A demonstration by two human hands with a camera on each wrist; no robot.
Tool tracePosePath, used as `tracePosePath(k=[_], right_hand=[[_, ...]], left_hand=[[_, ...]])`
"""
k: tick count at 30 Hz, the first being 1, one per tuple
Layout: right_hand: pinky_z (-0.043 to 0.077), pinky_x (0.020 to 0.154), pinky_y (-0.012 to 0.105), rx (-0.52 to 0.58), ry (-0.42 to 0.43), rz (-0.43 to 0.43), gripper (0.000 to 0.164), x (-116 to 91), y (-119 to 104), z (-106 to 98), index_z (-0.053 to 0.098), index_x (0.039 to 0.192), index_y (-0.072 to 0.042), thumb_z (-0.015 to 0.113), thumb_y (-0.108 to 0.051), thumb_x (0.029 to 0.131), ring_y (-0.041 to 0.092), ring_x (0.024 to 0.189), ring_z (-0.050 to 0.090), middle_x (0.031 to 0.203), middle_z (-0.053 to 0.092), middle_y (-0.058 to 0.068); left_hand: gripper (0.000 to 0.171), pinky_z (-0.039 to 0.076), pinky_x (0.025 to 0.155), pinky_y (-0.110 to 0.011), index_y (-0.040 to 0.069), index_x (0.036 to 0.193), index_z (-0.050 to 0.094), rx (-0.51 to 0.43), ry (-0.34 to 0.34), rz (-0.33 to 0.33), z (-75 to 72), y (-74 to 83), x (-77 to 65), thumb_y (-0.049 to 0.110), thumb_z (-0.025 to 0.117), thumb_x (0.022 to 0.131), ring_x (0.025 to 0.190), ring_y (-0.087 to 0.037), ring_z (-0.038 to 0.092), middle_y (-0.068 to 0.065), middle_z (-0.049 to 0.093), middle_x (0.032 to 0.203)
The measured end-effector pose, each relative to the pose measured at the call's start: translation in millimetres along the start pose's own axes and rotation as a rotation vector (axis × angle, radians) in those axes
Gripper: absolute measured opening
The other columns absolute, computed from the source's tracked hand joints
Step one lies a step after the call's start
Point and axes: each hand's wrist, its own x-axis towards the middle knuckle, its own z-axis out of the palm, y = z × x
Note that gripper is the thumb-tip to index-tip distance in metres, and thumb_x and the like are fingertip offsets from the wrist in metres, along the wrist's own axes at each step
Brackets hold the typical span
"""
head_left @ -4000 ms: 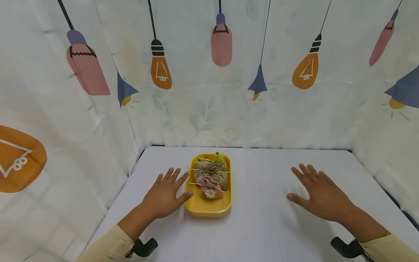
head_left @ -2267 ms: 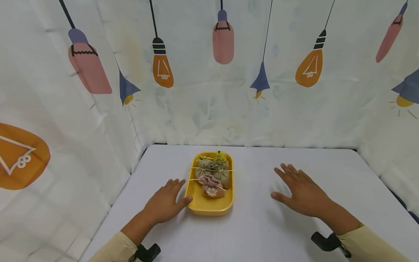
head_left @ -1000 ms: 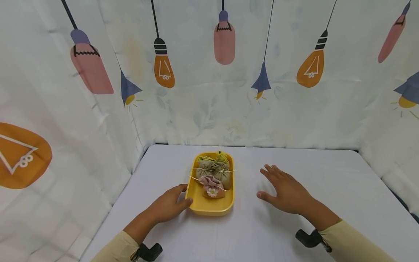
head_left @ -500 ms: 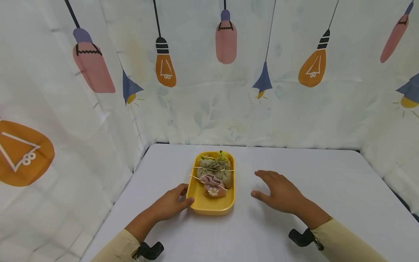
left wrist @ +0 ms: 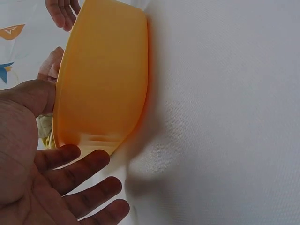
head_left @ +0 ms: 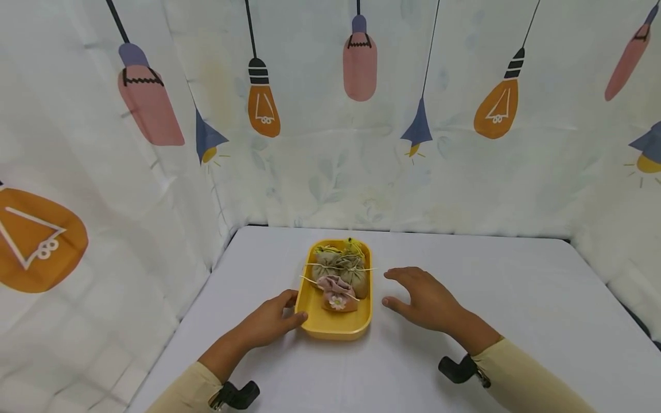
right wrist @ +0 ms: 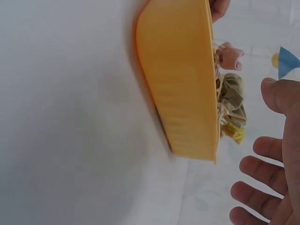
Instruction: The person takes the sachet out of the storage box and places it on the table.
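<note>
A yellow plastic tray (head_left: 335,328) stands on the white table, holding a pink drawstring pouch (head_left: 338,289) with a white flower and two grey-green drawstring pouches (head_left: 326,264) with yellow-green tops. At the tray's left side is my left hand (head_left: 268,322), its thumb over the rim and its fingers (left wrist: 89,166) spread loosely along the outer wall; how firmly they touch cannot be told. My right hand (head_left: 426,299) hovers just right of the tray, fingers lightly bent, apart from it with nothing in the grasp. In the right wrist view, a gap separates the fingers from the tray wall (right wrist: 180,84).
White cloth covers the table (head_left: 496,275) all around the tray. Behind it and at both sides hang white curtains (head_left: 320,172) printed with lamps and bulbs. Black wrist mounts (head_left: 237,394) stick out below both hands.
My right hand has moved left towards the tray, its fingers bending a little. My left hand has lowered its fingers beside the tray's rim. Tray and pouches stay in place on the table.
</note>
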Motion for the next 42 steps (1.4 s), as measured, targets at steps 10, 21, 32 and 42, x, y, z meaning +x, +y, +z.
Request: tracePosePath(k=[10, 21, 32, 42], right_hand=[[0.043, 0.107, 0.053, 0.052, 0.004, -0.001, 0.055, 8, -8, 9, 0.064, 0.137, -0.019, 0.077, -0.047, 0.091, 0.027, 0.133, 0.053, 0.14, 0.061, 0.002], [0.045, 0.106, 0.05, 0.093, 0.002, -0.005, 0.051, 14, -14, 17, 0.066, 0.134, -0.017, 0.078, -0.042, 0.091, 0.025, 0.13, 0.055, 0.136, 0.064, 0.002], [0.045, 0.106, 0.049, 0.136, 0.009, -0.09, 0.039, 24, -23, 24, 0.069, 0.128, -0.018, 0.077, -0.035, 0.094, 0.024, 0.128, 0.056, 0.129, 0.066, -0.001], [0.048, 0.102, 0.045, 0.149, -0.007, -0.16, 0.017, 32, -28, 29, 0.07, 0.109, -0.023, 0.076, -0.03, 0.095, 0.019, 0.116, 0.059, 0.109, 0.066, -0.008]], left_hand=[[0.066, 0.042, 0.106, -0.059, 0.016, 0.147, 0.051, -0.007, 0.004, -0.004, 0.6, -2.4, -0.6, 0.051, 0.07, 0.095, 0.132, -0.032, 0.053, -0.006, 0.06, 0.138], [0.065, 0.042, 0.106, -0.059, 0.015, 0.146, 0.052, 0.004, 0.01, 0.008, 0.5, -2.3, -2.0, 0.051, 0.071, 0.095, 0.132, -0.033, 0.053, -0.006, 0.061, 0.138], [0.063, 0.04, 0.107, -0.06, 0.016, 0.144, 0.055, 0.008, 0.027, 0.011, -1.0, -1.5, -3.5, 0.05, 0.071, 0.094, 0.134, -0.034, 0.052, -0.007, 0.061, 0.139], [0.062, 0.041, 0.106, -0.06, 0.016, 0.142, 0.056, 0.005, 0.023, 0.013, -0.5, -0.8, -2.8, 0.05, 0.072, 0.094, 0.133, -0.034, 0.052, -0.007, 0.061, 0.138]])
